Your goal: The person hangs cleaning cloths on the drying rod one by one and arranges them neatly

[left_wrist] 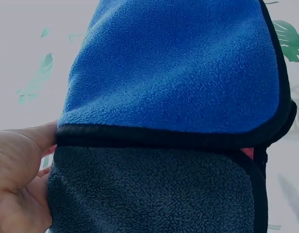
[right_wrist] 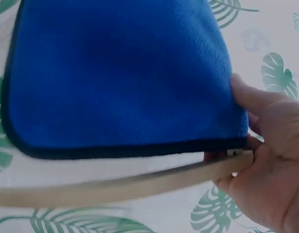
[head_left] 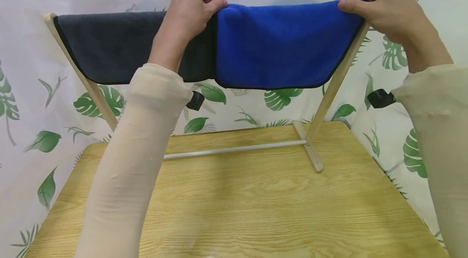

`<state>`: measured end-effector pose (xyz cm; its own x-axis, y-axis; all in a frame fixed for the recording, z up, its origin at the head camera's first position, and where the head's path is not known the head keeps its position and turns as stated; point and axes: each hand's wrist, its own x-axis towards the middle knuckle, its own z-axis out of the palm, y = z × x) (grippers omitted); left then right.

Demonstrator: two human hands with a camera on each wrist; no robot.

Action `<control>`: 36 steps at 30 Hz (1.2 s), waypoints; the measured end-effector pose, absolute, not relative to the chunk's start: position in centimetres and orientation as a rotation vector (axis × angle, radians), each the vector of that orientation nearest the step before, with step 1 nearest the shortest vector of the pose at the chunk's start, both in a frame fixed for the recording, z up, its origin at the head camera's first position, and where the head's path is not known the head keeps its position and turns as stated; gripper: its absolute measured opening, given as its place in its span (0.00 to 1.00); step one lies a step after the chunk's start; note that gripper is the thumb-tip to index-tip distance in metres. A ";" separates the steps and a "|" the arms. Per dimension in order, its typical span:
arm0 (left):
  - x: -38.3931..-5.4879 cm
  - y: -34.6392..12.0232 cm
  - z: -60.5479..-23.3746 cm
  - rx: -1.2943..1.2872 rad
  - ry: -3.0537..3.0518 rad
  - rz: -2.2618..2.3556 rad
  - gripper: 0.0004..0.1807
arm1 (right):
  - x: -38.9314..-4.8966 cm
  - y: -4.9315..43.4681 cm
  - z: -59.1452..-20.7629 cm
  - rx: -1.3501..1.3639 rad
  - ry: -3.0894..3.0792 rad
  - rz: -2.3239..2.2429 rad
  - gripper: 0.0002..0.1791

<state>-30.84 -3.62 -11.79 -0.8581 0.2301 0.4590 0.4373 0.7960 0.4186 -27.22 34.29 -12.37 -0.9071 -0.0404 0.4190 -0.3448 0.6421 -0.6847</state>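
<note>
A blue towel (head_left: 285, 46) with black edging hangs folded over the top of a wooden rack, beside a dark grey towel (head_left: 109, 46) on the left half. My left hand (head_left: 191, 10) pinches the blue towel's top left corner, where the two towels meet. At the opposite end, my right hand (head_left: 387, 8) pinches the top right corner near the rack's upright. In the left wrist view the blue towel's edging (left_wrist: 164, 137) lies along the grey towel. The right wrist view has my right thumb on the blue cloth, with fingers behind it. The rack's top bar is hidden under the towels.
The rack's right wooden upright (head_left: 336, 83) stands on a foot (head_left: 308, 148) on the wood-grain table (head_left: 270, 205). A white lower bar (head_left: 234, 150) runs between the sides. The left upright (head_left: 91, 87) is partly behind my sleeve. A leaf-patterned cloth (head_left: 22, 26) hangs behind.
</note>
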 end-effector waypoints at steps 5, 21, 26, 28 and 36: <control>-30.7 -3.8 -11.9 -0.577 -2.603 -0.739 0.21 | -27.8 33.6 -12.0 0.105 -2.463 1.115 0.06; -30.7 -4.2 -11.5 -0.621 -2.652 -0.708 0.19 | -27.5 33.1 -12.5 0.017 -2.522 0.831 0.20; -30.6 -4.0 -11.6 -0.555 -2.639 -0.723 0.21 | -27.0 34.3 -12.5 0.167 -2.607 0.957 0.12; -30.6 -3.9 -11.6 -0.540 -2.638 -0.730 0.21 | -27.0 34.6 -12.5 0.216 -2.611 0.996 0.08; -30.5 -4.0 -11.6 -0.573 -2.647 -0.718 0.20 | -27.8 35.0 -12.2 0.236 -2.572 1.025 0.15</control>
<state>-30.48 -4.01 -11.63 -0.8614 0.2899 0.4170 0.4608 0.7913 0.4019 -27.76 35.01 -12.18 -0.9207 -0.0213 0.3896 -0.2834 0.7229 -0.6302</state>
